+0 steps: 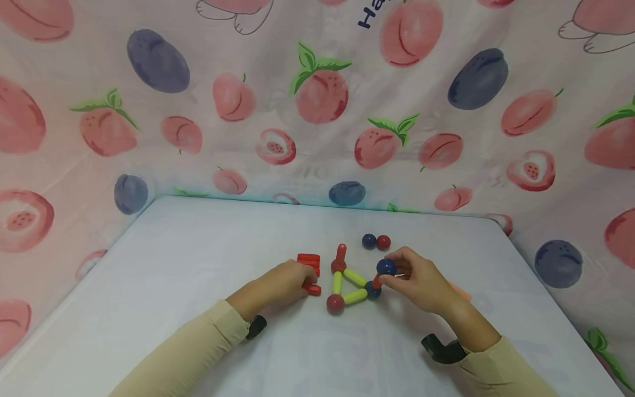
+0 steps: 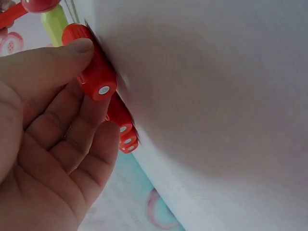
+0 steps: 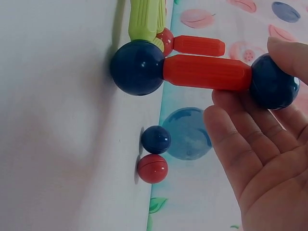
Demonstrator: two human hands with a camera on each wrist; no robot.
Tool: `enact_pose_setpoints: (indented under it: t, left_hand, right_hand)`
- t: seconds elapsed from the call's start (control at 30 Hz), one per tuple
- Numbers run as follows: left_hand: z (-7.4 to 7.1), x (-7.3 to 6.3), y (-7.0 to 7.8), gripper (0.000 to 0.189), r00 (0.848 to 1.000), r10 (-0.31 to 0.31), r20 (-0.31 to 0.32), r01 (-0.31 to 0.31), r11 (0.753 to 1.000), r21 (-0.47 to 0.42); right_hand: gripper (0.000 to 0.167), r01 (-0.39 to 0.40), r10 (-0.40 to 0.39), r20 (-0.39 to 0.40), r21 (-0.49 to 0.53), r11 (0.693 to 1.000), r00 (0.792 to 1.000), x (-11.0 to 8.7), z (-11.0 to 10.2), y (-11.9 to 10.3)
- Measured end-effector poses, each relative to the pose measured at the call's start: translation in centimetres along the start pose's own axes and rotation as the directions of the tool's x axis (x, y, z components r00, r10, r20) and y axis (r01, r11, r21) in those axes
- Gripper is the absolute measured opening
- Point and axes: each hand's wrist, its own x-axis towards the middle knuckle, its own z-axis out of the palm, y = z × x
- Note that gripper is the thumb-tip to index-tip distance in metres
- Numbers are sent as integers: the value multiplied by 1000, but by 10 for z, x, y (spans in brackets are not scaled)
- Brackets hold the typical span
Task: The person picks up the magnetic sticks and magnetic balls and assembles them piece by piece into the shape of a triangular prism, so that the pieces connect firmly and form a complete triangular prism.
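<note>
My left hand (image 1: 286, 282) pinches a red magnetic rod (image 2: 98, 67) between thumb and fingers, low over the white table. Beyond it lie several more red rods (image 1: 308, 257), side by side. At the centre, yellow-green rods (image 1: 337, 283) form a flat triangle with a near red ball (image 1: 335, 304), a far red ball (image 1: 338, 266) and a dark blue ball (image 3: 137, 67) at its corners. One red rod (image 1: 341, 253) rises from the far red ball. Another red rod (image 3: 207, 72) stands on the blue corner, topped by a blue ball (image 3: 273, 83) that my right hand (image 1: 419, 281) grips.
A loose blue ball (image 1: 369, 241) and a loose red ball (image 1: 383, 242) sit side by side behind the triangle. Something flat and orange (image 1: 461, 291) shows partly behind the right wrist. A fruit-print cloth (image 1: 278, 99) hangs beyond the table's back edge.
</note>
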Motion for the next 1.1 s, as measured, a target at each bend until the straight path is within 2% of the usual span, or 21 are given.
enact_pose_setpoints:
  t: [0.1,0.23,0.33,0.43,0.67,0.9,1.1]
  left_hand:
    - [-2,0,3,23,1000,6,18,-6,1000,6]
    - [-7,1,9,29,998,69,10,-69,997,-24]
    - [-12,0,16,30,992,128,-5,-128,988,-82]
    - [-14,-2,22,27,989,144,-24,-146,975,-168]
    - [-10,-6,30,21,990,119,-71,-136,938,-319]
    - [0,-6,35,18,990,120,-75,-138,928,-345]
    - [7,-5,40,17,995,86,-48,-98,927,-361]
  right_hand:
    - [38,1,-1,1,2,1000,1000,0,-1,0]
    - [38,-10,10,0,-1,1000,1000,-1,-1,-1]
    - [39,-23,23,1,-2,1000,1000,-1,-1,-2]
    - [40,-27,27,6,5,1000,1000,-1,0,-2]
    - [41,-36,36,1,3,999,999,-1,0,-3]
    - [40,-31,31,1,8,999,1000,0,1,-2]
    - [41,-37,37,4,15,999,999,0,0,-2]
